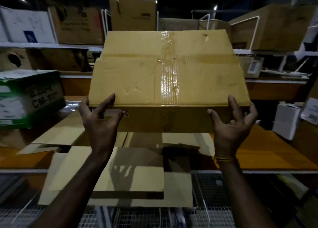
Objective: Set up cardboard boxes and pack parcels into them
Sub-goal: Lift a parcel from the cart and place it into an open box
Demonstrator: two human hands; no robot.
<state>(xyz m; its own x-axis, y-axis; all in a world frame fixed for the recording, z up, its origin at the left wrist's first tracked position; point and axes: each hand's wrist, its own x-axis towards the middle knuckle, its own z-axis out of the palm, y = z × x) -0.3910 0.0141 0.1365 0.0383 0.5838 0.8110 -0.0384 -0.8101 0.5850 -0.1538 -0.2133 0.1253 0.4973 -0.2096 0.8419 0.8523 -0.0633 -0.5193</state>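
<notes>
A brown cardboard box point(137, 76) is held up in front of me, its taped bottom facing me and shiny clear tape running down the middle. My left hand point(99, 119) grips its near left corner, fingers spread over the edge. At the near right corner my right hand point(230, 124) grips the box the same way; a yellow thread band circles that wrist. Flattened cardboard sheets point(110, 172) lie below on the orange worktable point(268, 155).
A green and white printed carton point(29, 98) stands at the left. A small white box point(286, 119) sits at the right. Shelves behind hold several large cartons point(132, 14). Wire mesh point(210, 193) lies under the table's near edge.
</notes>
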